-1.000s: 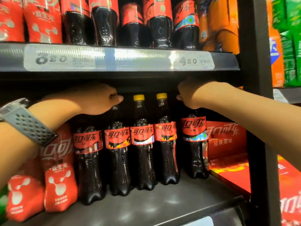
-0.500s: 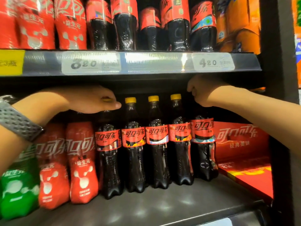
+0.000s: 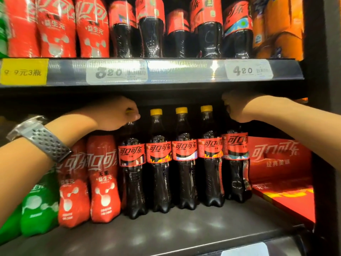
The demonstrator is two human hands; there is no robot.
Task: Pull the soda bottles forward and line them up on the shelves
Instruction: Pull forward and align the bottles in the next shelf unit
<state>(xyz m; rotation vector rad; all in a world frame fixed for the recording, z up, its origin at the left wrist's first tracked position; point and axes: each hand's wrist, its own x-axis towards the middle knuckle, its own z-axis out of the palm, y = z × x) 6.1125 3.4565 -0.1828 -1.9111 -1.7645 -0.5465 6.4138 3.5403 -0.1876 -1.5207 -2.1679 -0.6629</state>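
On the lower shelf five dark cola bottles stand upright in a row, shoulder to shoulder, set back from the shelf's front edge. The left hand is closed over the top of the leftmost cola bottle, a sliver of its yellow cap showing between the fingers. The right hand is curled into a fist over the top of the rightmost cola bottle, whose cap is hidden under it. Between them the three middle bottles stand free, yellow caps bare. A grey perforated watch strap wraps the left wrist. To the left of the row stand red-sleeved bottles and, further left, green-sleeved bottles, closer to the front edge. To the right lies a red carton. The upper shelf carries price tags on its front rail and more bottles above.
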